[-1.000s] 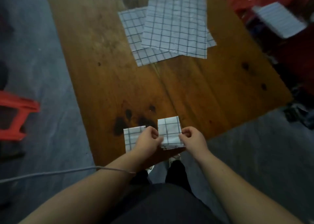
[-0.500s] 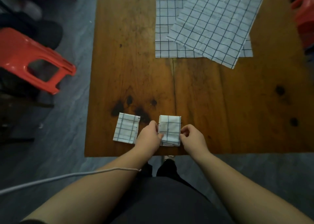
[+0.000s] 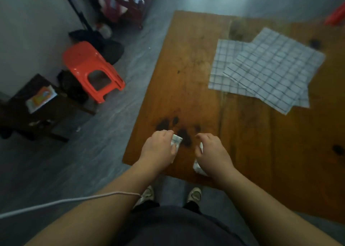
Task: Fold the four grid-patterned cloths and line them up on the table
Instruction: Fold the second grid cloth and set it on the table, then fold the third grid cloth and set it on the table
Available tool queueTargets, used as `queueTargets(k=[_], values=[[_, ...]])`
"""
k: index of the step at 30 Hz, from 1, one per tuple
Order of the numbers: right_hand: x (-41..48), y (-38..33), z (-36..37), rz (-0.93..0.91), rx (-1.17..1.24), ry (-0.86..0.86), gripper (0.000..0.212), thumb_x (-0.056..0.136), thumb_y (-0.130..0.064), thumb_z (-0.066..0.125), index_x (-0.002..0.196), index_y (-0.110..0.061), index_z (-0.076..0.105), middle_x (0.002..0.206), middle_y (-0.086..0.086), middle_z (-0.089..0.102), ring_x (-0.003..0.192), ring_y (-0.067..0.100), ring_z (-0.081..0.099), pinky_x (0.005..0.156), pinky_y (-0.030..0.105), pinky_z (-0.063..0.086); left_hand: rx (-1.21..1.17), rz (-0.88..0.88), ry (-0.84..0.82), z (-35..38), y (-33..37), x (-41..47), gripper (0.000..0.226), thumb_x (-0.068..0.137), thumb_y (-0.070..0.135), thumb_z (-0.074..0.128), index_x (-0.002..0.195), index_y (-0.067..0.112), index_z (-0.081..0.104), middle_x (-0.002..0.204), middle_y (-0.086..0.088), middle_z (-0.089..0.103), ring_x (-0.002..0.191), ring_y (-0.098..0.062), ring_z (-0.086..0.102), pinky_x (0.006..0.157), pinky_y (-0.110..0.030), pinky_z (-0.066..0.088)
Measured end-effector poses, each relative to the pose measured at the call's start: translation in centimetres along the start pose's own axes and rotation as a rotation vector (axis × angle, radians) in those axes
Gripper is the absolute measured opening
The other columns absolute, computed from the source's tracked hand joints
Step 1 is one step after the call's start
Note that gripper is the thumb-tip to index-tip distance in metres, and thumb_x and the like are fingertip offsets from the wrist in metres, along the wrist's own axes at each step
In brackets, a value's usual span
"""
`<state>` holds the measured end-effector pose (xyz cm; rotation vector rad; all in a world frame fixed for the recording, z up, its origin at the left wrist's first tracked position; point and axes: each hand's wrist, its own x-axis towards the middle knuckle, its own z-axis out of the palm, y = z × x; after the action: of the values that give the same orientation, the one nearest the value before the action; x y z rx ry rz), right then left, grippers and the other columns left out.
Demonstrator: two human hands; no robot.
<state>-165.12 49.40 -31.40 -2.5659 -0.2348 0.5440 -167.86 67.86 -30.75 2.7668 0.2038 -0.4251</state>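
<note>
The left hand grips the left folded cloth, fingers curled over the top and thumb against its near side, so that only one checked corner pokes out past the knuckles. The right hand sits curled over the right folded cloth. White edges show under the thumb and below the heel of the palm, but I cannot tell whether this hand clasps the cloth or only rests on it. Both small bundles lie near the front edge of the wooden table, a little apart, with dark burn-like stains between and just beyond them.

Well beyond the hands, toward the far right of the table, the top open cloth lies flat and skewed over the lower open cloth.

On the floor to the left stands a red plastic stool. A white cable crosses the left forearm.
</note>
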Motion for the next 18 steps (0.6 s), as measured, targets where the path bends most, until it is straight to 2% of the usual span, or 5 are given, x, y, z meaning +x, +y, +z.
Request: queueTargets(k=[3, 6, 9, 12, 18], values=[[1.2, -5.6, 0.1, -0.142, -0.078, 0.004, 0.050, 0.100, -0.036, 0.053, 0.147, -0.027, 0.043, 0.151, -0.006, 0.045, 0.142, 0.015, 0.035, 0.118, 0.037, 0.034, 0.065, -0.061, 0.052, -2.8, -4.6, -0.7, 0.056, 0.100, 0.041, 0.048, 0.151, 0.021, 0.039, 0.157, -0.002, 0.041, 0.146, -0.022, 0.032, 0.118, -0.040, 0.029], [2.5, -11.3, 1.6, -0.262, -0.172, 0.014, 0.055, 0.101, -0.039, 0.051, 0.152, -0.030, 0.035, 0.159, -0.007, 0.036, 0.149, 0.018, 0.026, 0.122, 0.039, 0.025, 0.085, -0.140, 0.100, -5.3, -10.5, -1.9, 0.062, 0.099, 0.045, 0.046, 0.156, 0.024, 0.032, 0.164, -0.005, 0.030, 0.152, -0.025, 0.022, 0.122, -0.041, 0.020], [4.0, -17.7, 4.4, -0.373, -0.246, -0.015, 0.060, 0.101, -0.039, 0.048, 0.156, -0.030, 0.027, 0.163, -0.002, 0.029, 0.152, 0.021, 0.020, 0.124, 0.040, 0.022, 0.102, -0.202, 0.137, -7.5, -17.3, -3.7, 0.065, 0.099, 0.047, 0.045, 0.158, 0.025, 0.027, 0.166, -0.006, 0.025, 0.153, -0.026, 0.019, 0.123, -0.039, 0.018], [5.4, -24.9, 8.3, -0.459, -0.302, -0.030, 0.062, 0.101, -0.042, 0.047, 0.157, -0.026, 0.027, 0.164, 0.003, 0.028, 0.152, 0.025, 0.019, 0.125, 0.041, 0.021, 0.130, -0.262, 0.162, -9.7, -25.2, -5.6, 0.066, 0.101, 0.049, 0.041, 0.159, 0.026, 0.022, 0.167, -0.007, 0.019, 0.154, -0.027, 0.014, 0.123, -0.038, 0.015], [7.4, -39.4, 17.1, -0.510, -0.329, -0.057, 0.064, 0.098, -0.044, 0.047, 0.156, -0.025, 0.030, 0.165, 0.004, 0.027, 0.153, 0.024, 0.017, 0.124, 0.040, 0.019, 0.100, -0.363, 0.136, -14.4, -41.4, -8.6, 0.070, 0.100, 0.053, 0.039, 0.160, 0.027, 0.017, 0.169, -0.007, 0.013, 0.155, -0.028, 0.010, 0.125, -0.042, 0.015]])
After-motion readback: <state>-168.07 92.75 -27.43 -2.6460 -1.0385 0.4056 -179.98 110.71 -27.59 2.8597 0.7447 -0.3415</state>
